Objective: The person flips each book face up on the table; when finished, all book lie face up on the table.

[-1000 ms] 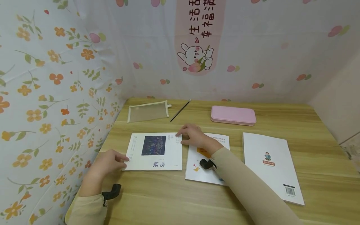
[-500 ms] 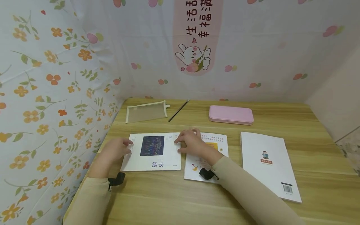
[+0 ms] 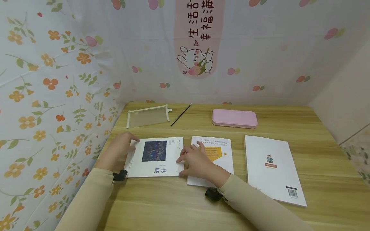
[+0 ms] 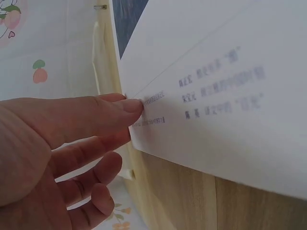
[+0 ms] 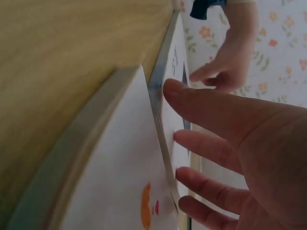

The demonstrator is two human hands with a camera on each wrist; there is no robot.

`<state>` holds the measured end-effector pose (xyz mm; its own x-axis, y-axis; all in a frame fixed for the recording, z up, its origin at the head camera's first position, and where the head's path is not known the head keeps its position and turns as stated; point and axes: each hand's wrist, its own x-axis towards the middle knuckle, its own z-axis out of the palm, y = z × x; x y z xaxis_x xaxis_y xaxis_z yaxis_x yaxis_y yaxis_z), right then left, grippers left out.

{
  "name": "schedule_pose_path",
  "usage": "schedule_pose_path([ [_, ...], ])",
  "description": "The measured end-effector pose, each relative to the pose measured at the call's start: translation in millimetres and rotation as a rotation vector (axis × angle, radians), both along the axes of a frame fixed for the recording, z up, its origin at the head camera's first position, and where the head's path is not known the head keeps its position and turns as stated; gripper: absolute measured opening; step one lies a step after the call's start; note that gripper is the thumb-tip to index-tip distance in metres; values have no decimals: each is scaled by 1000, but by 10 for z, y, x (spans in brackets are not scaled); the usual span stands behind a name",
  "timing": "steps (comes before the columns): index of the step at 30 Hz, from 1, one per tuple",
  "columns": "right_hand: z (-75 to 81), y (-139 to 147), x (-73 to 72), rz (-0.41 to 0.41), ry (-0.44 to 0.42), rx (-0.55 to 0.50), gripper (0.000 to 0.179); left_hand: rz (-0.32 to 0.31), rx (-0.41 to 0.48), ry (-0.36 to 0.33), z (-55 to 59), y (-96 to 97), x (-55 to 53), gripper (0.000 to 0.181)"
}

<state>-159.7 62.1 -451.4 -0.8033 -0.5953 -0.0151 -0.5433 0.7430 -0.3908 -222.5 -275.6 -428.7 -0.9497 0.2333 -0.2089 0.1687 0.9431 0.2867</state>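
Note:
In the head view, a white magazine (image 3: 170, 154) with a dark picture and blue lettering lies flat on the wooden table, between both hands. My left hand (image 3: 119, 150) pinches its far left corner. The left wrist view has the thumb (image 4: 125, 109) on the cover, with fingers partly hidden behind the edge. Over at the right edge is my right hand (image 3: 198, 163), thumb and fingertips touching the magazine, fingers spread and gently bent. Partly under that hand's view lies a white booklet (image 3: 225, 162) with an orange panel.
A larger white book (image 3: 274, 176) with a barcode lies to the right. Along the back are a mesh zip pouch (image 3: 148, 117), a dark pencil (image 3: 181, 115) and a pink pencil case (image 3: 234, 118). Patterned cloth (image 3: 138, 77) hangs behind and at left.
The left hand has moved from the magazine's near left side up to its far left corner. The right hand has slid down the right edge toward the near corner.

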Motion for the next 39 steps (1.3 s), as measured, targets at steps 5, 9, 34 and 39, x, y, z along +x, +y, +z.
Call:
schedule_pose_path([
  [5,-36,-19,30,4,40,-4,49,8,-13,-6,8,9,-4,36],
  [9,-60,-22,33,-6,36,-17,49,6,-11,1,-10,7,8,36],
  [34,-27,17,-184,-75,91,8,28,-1,-4,-7,-37,-139,153,29],
  [39,-54,0,-246,-121,112,15,23,-17,-17,-16,20,-133,225,29],
])
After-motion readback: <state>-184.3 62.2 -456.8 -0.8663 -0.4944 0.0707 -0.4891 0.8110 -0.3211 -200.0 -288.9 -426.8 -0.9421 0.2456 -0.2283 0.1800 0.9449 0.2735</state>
